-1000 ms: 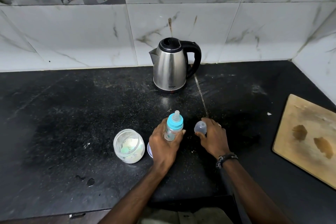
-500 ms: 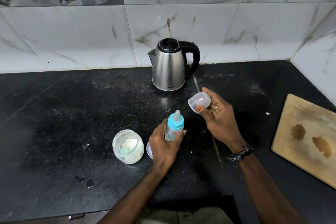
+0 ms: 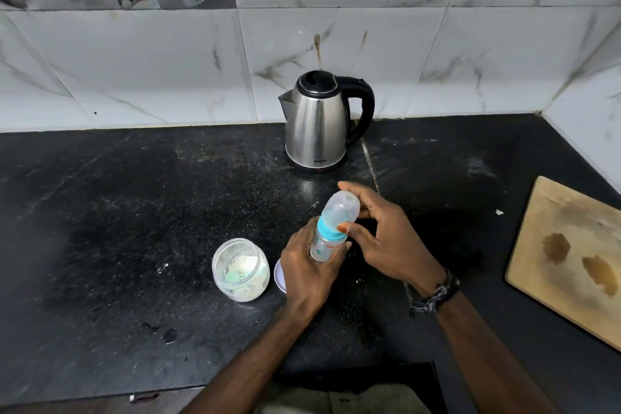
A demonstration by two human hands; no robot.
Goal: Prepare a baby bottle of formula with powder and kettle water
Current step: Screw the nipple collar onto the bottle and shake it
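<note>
**Cap meets bottle on the black counter**

Furthest left among the things on the dark stone counter (image 3: 100, 212) stands an open glass jar (image 3: 240, 269), pale powder clinging inside it, with something greenish lying in the powder. Just right of the jar a pale round lid (image 3: 279, 276) peeks out from behind the person's left hand, mostly hidden.

The left hand (image 3: 311, 270) is wrapped round the lower body of the baby bottle (image 3: 327, 244), fingers curled about the clear plastic, thumb on the near side. The bottle sits near the front middle of the counter, tilted a little to the right, its turquoise collar showing above the hand. I cannot tell whether its base touches the counter.

Over the teat sits the translucent dome cap (image 3: 340, 210), pinched between the thumb and fingers of the right hand (image 3: 386, 239); a dark corded band circles that wrist.

Behind them, near the marble-tiled wall, stands the steel kettle (image 3: 317, 128), lid closed, black handle pointing right, well apart from the hands.

At the far right edge lies a worn wooden chopping board (image 3: 571, 262) with two dark stains.
</note>
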